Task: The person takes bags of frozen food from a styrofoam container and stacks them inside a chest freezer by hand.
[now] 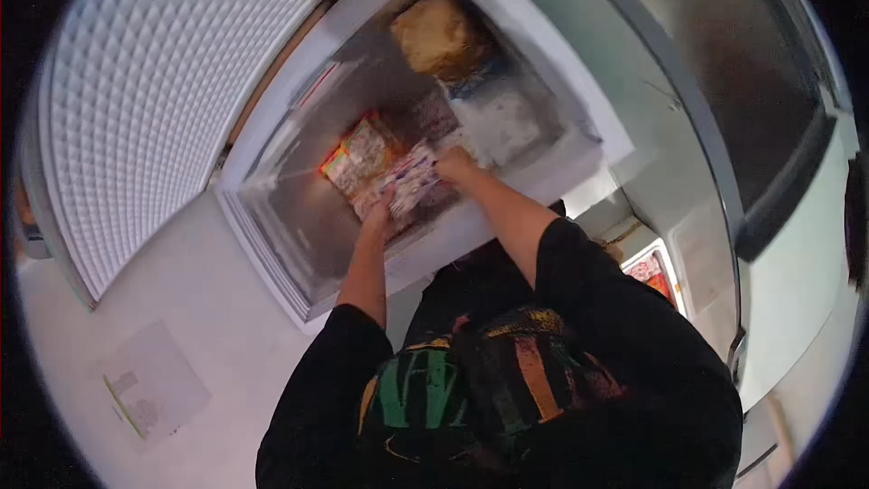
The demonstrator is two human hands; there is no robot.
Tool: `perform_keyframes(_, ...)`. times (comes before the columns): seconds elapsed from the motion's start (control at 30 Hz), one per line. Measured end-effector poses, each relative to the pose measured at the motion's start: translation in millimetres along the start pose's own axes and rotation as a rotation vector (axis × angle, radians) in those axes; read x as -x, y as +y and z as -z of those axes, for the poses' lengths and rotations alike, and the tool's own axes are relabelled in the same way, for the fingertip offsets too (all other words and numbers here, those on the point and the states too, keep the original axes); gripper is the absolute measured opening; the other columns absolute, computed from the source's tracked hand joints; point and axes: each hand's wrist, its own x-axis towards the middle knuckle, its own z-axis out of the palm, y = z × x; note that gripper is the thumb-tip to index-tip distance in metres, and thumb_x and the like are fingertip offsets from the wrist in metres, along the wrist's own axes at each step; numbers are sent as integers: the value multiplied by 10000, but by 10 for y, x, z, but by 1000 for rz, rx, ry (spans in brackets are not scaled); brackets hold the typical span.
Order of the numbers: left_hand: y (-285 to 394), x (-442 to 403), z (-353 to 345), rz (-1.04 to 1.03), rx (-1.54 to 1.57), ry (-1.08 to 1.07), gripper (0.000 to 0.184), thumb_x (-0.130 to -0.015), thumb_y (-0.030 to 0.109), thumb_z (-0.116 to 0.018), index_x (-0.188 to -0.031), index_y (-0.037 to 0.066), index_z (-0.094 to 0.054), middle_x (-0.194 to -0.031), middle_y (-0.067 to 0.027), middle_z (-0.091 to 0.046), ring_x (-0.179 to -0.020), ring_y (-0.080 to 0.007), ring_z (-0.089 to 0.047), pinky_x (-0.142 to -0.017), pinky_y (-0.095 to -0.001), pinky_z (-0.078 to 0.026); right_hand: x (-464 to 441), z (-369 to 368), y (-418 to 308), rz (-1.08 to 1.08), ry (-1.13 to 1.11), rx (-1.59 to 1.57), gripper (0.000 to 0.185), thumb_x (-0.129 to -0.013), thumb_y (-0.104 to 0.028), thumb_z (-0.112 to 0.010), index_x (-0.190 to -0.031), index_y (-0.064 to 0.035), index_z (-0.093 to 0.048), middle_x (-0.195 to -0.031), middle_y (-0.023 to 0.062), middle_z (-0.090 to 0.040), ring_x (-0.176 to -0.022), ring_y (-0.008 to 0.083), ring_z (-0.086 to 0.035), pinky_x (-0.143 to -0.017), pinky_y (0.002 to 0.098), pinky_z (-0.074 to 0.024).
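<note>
Both of my arms reach down into an open chest freezer (600, 147). My left hand (378, 206) is closed on the lower left end of a white, purple-patterned package (412, 172). At the package's upper right end, my right hand (455, 167) grips it too. Just beyond my left hand lies a red-edged packet (365, 152) with pale contents. A yellowish-brown bag (436, 34) sits at the far end of the freezer, with a whitish frosty bag (505, 122) nearer my right hand. Motion blur hides the fingertips and printing.
The raised freezer lid (154, 91) with quilted lining stands at the left. A glass-topped cabinet (715, 63) is at the right. Below it, a white container (674, 276) holds red packets. A paper sheet (158, 380) is on the white surface at lower left.
</note>
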Motion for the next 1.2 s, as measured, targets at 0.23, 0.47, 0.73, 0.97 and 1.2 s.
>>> perform_keyframes(0.23,-129,-1120,203,167,92,40,341,-822,289,-513,-1090,84,-457,-1005,-51,-543,-877,-180,-528,-684,-307,-454,-914,-406,400,-435,-25,-113,253,-659,-165,-571,-723,81,-567,-670,186,-594,-502,256,-590,-527,338,-485)
perform_keyframes(0.47,-308,-2010,366,345,305,-225,323,-835,245,-479,-1119,105,-417,-1010,-90,-517,-886,-219,-532,-739,-341,-475,-1523,-909,944,-64,165,371,244,-665,-206,-564,-625,33,-589,-652,173,-579,-609,284,-584,-576,350,-472)
perform_keyframes(0.73,-670,-3221,348,290,263,-274,377,-834,200,-486,-1170,104,-344,-1076,-113,-461,-875,-256,-531,-699,-363,-492,-2137,-1061,1427,-304,-113,298,308,-680,-267,-564,-603,31,-585,-615,169,-561,-633,280,-574,-603,350,-465)
perform_keyframes(0.97,-782,-3658,76,-53,148,-86,478,-854,254,-450,-1262,97,-256,-1279,-105,-299,-1123,-257,-354,-913,-381,-358,-2599,-1441,1973,-311,191,-98,383,-615,-324,-661,-807,0,-590,-804,151,-589,-718,258,-583,-619,335,-472)
perform_keyframes(1.2,-1199,-4526,-117,27,540,39,406,-815,103,-485,-1189,85,-328,-1133,-87,-394,-956,-253,-464,-775,-359,-469,-2858,-975,1224,-510,-63,257,535,-703,-401,-581,-1055,-4,-509,-1111,169,-484,-1023,274,-476,-870,367,-378)
